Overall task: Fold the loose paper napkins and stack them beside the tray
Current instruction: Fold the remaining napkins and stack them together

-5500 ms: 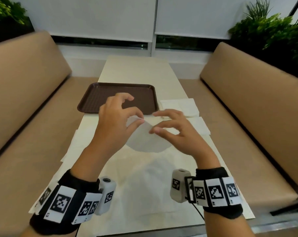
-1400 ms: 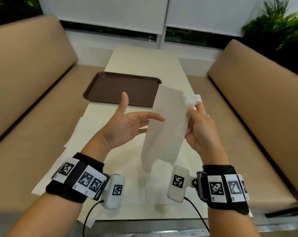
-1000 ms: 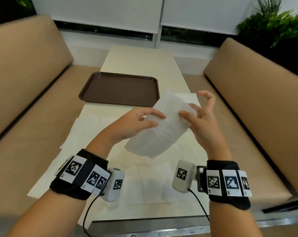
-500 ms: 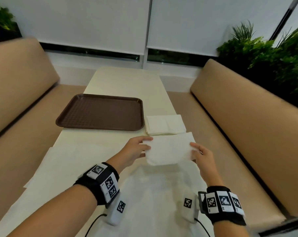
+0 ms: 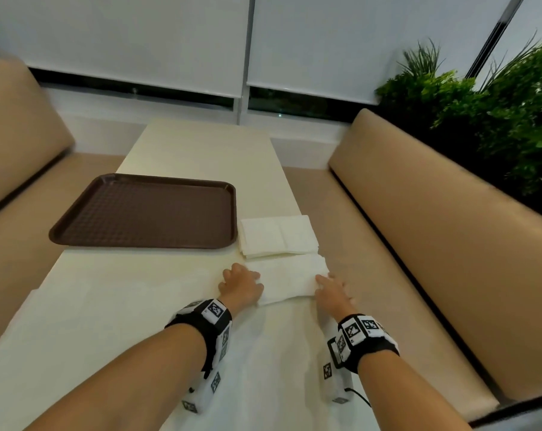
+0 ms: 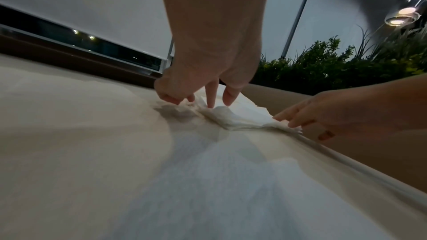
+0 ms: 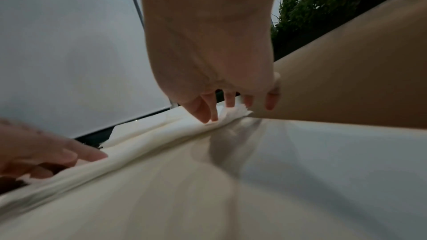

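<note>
Fingers of both hands pinch a folded napkin (image 5: 290, 283) on the cream table (image 5: 198, 150) between tan benches (image 5: 434, 213).

Both arms reach forward, side by side, bare from elbow to wrist. Each wrist wears a black band with black-and-white square marks and a small white camera box under it. The left hand (image 5: 241, 284) is low, palm down, knuckles up, with its fingers (image 6: 211, 96) bent and pointing down. The right hand (image 5: 333, 292) is low too, a little apart from the left one. Its fingers (image 7: 204, 110) are spread and point down, tips together with the thumb.
</note>
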